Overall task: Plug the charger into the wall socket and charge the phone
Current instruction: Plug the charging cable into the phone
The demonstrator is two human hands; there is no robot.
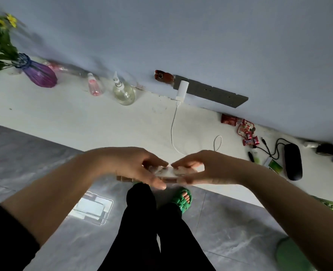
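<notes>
Two bare hands met over the front edge of a white worktop (83, 114), holding a phone (169, 171) between them. The left hand (134, 165) gripped the phone's left end, thumb under and fingers (157, 162) curled over the top, while the right hand (206, 168) closed on its right end in much the same way. The phone lay roughly level and was blurred, so its screen could not be read.

Farther back, a white charger (182, 89) sat plugged into a grey socket strip (216, 92) fixed low on the blue wall (201, 36). Its white cable (173, 130) ran down across the worktop toward the hands and vanished behind them; whether it reached the phone could not be told.

Along the wall stood a purple vase (39, 73) of yellow flowers, a small pink bottle (93, 86) and a clear spray bottle (122, 90). To the right lay red sweet wrappers (246, 132), a black mouse (293, 161) with a black lead, and a green card (275, 166). Below, a green sandal (183, 200) showed on the grey tiled floor (230, 231).
</notes>
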